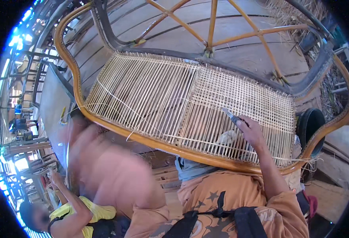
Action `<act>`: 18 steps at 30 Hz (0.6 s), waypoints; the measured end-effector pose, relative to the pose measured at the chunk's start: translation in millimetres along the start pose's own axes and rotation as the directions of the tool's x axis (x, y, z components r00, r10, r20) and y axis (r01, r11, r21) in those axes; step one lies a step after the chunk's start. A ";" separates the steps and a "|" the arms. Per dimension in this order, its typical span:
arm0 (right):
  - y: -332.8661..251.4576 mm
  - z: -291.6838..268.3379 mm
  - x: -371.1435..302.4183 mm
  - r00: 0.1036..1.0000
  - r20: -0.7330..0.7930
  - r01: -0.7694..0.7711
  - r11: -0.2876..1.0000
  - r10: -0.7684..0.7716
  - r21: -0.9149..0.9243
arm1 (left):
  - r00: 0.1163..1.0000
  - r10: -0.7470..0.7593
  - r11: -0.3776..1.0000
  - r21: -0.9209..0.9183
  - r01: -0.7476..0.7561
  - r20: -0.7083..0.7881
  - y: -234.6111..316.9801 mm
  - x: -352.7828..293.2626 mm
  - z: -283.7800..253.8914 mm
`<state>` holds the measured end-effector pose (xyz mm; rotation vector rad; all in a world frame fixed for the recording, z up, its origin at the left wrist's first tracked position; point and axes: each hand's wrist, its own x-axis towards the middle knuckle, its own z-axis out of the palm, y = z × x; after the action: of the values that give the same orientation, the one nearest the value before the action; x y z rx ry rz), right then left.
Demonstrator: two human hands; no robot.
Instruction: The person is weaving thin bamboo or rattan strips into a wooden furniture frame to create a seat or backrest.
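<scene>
Across my lap lies a curved wooden seat frame (142,137) strung with pale cane strands. On its left panel (138,87) the strands run mostly one way; the upper part of the right panel (242,87) is woven into a grid. My right hand (250,131) is closed around a small knife-like tool (233,117) with a grey-blue handle, its tip pointing up and left just over the right panel. Beyond the frame's left edge, my left hand (73,129) is smeared by motion, so its fingers cannot be made out. A loose cane strand (115,96) curves over the left panel.
The frame's back, with crossed wooden poles (212,23), rises at the far side. A dark bucket (311,127) stands at the right, with loose cane strips (301,14) heaped at the upper right. Another person in a yellow shirt (99,208) sits at the lower left.
</scene>
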<state>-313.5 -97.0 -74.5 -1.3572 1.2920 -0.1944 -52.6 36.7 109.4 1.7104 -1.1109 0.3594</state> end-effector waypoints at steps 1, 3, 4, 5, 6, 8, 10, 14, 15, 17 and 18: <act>-1.6 2.4 1.1 0.999 0.012 0.052 0.995 -0.051 -0.090 | 0.973 -0.111 0.993 0.070 0.099 0.204 -13.2 -17.0 23.0; -3.6 10.1 4.6 0.998 0.025 0.053 0.996 -0.052 -0.076 | 0.803 -0.238 0.966 0.219 0.137 0.547 -39.7 -49.8 76.5; -4.7 14.7 7.0 0.998 0.038 0.055 0.997 -0.053 -0.059 | 0.743 -0.228 0.967 0.236 0.097 0.629 -53.0 -62.3 100.5; -6.6 19.5 11.1 1.000 0.026 0.009 0.998 -0.007 -0.058 | 0.760 -0.173 0.958 0.286 -0.017 0.626 -64.0 -74.8 119.9; -7.9 24.4 14.5 0.999 0.016 0.052 0.995 -0.051 -0.086 | 0.706 -0.209 0.920 0.380 -0.092 0.677 -73.6 -86.8 134.3; -9.7 33.1 20.0 0.992 0.000 0.129 0.987 -0.130 -0.100 | 0.678 -0.192 0.911 0.386 -0.145 0.709 -91.0 -104.0 151.6; -10.3 36.5 22.6 0.992 0.002 0.127 0.977 -0.129 -0.171 | 0.624 -0.222 0.892 0.414 -0.180 0.749 -101.0 -115.3 160.0; -15.1 39.2 25.5 0.994 -0.021 0.105 0.974 -0.112 -0.198 | 0.616 -0.230 0.876 0.436 -0.206 0.753 -106.2 -124.1 164.2; -17.9 40.2 26.9 0.999 -0.006 0.036 0.990 -0.037 -0.135 | 0.613 -0.242 0.877 0.440 -0.194 0.752 -106.0 -124.5 164.4; -25.0 43.4 29.4 0.994 -0.007 -0.107 0.994 0.107 -0.012 | 0.604 -0.241 0.879 0.435 -0.196 0.759 -105.2 -124.1 165.1; -28.2 45.1 29.1 0.997 0.052 -0.066 0.998 0.065 0.022 | 0.608 -0.241 0.877 0.438 -0.196 0.756 -104.8 -124.1 164.8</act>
<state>-253.5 -100.6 -82.0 -1.2903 1.2854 -0.1281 -76.2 -37.4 -108.5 2.4504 -1.7451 -0.2366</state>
